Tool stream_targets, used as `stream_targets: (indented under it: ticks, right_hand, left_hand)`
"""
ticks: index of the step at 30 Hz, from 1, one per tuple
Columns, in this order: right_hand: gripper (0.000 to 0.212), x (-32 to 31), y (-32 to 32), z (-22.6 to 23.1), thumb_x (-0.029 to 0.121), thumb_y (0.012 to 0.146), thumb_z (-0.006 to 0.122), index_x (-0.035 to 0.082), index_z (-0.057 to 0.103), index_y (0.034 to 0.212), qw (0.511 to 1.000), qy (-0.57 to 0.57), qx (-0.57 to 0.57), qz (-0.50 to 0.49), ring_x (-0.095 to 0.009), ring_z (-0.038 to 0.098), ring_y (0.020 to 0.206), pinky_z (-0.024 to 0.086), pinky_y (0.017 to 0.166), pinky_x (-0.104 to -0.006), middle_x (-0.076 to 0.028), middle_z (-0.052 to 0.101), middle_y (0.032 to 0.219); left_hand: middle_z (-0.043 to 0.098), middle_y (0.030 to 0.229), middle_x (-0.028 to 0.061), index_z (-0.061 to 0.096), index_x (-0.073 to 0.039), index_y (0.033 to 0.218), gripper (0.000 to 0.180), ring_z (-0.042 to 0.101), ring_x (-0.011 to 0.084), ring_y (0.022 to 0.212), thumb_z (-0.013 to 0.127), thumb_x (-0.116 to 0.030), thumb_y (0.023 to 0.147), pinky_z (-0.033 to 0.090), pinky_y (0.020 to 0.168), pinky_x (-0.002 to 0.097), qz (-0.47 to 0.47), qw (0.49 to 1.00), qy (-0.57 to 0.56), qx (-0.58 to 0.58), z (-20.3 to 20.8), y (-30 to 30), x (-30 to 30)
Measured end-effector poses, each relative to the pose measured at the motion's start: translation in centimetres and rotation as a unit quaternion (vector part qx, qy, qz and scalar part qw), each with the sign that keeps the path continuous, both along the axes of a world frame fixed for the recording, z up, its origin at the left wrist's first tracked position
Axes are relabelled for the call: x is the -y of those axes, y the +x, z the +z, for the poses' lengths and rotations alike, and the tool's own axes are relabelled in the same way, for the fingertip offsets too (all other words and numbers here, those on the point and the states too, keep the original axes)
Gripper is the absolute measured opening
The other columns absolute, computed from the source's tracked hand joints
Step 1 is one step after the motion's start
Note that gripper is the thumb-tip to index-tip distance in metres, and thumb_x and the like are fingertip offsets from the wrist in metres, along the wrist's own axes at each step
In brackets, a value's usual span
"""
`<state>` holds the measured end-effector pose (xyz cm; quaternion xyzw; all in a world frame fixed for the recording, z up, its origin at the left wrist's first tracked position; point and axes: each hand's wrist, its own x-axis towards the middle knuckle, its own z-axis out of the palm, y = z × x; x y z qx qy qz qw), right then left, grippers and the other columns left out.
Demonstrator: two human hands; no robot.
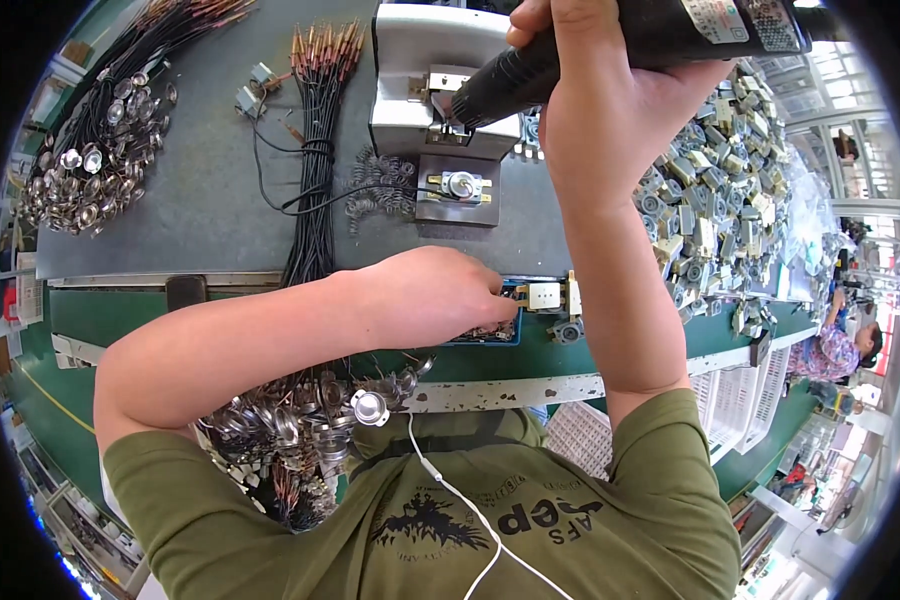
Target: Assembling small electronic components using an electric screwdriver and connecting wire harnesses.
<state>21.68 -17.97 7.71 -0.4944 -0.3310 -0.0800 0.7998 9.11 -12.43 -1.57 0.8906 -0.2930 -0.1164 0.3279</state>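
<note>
My right hand (610, 110) is wrapped around a black electric screwdriver (530, 75). Its nose points down and left at a small part seated in a white metal fixture (402, 60); the contact is hard to make out. My left hand (430, 295) reaches with bent fingers into a blue tray (515, 335) of small metal parts. The fingertips are partly hidden, so what they pinch, if anything, does not show. On a square metal block (485, 212) in front of the fixture sits a small switch-like unit with a round metal disc (460, 186) and a black wire.
Small coil springs (378, 185) lie left of the block, beside a bundle of black wires (315, 150). Wired metal discs (95, 160) fill the far left. White and grey switch units (710, 190) are heaped right. More discs (290, 415) hang near my left elbow. Another person (840, 350) is at far right.
</note>
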Motion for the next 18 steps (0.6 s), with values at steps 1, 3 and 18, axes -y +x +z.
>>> stream_targets:
  ticks: [1,3,18]
  right_hand:
    - [0.03,0.0,0.0,-0.1,-0.003,0.093,0.073,0.001,0.052,0.114,1.0,-0.012,-0.008,-0.009,-0.013,0.065,0.061,0.053,0.054,-0.026,-0.008,0.069,0.09]
    - [0.032,-0.1,0.0,-0.1,-0.003,0.092,0.074,0.001,0.052,0.115,1.0,-0.006,0.0,-0.004,-0.013,0.065,0.062,0.054,0.054,-0.0258,-0.008,0.069,0.09]
    - [0.046,-1.8,0.6,0.6,-0.002,0.091,0.075,0.003,0.044,0.125,0.999,-0.01,0.033,0.028,-0.012,0.066,0.077,0.056,0.065,-0.0256,-0.006,0.067,0.094]
  left_hand:
    - [0.067,0.088,0.0143,0.064,-0.004,0.101,0.018,0.07,0.0364,0.091,0.062,-0.021,0.095,0.056,0.078,0.0486,-0.001,1.0,-0.013,0.009,-0.1,0.0,-0.1]
    - [0.067,0.088,0.0142,0.064,-0.005,0.101,0.018,0.07,0.0364,0.091,0.063,-0.021,0.095,0.056,0.078,0.0485,0.004,1.0,-0.004,0.008,-0.3,0.0,0.0]
    - [0.07,0.089,0.0129,0.068,-0.003,0.092,0.011,0.07,0.0356,0.086,0.066,-0.009,0.083,0.057,0.079,0.0458,0.103,0.987,0.038,0.12,2.0,-0.1,-2.8]
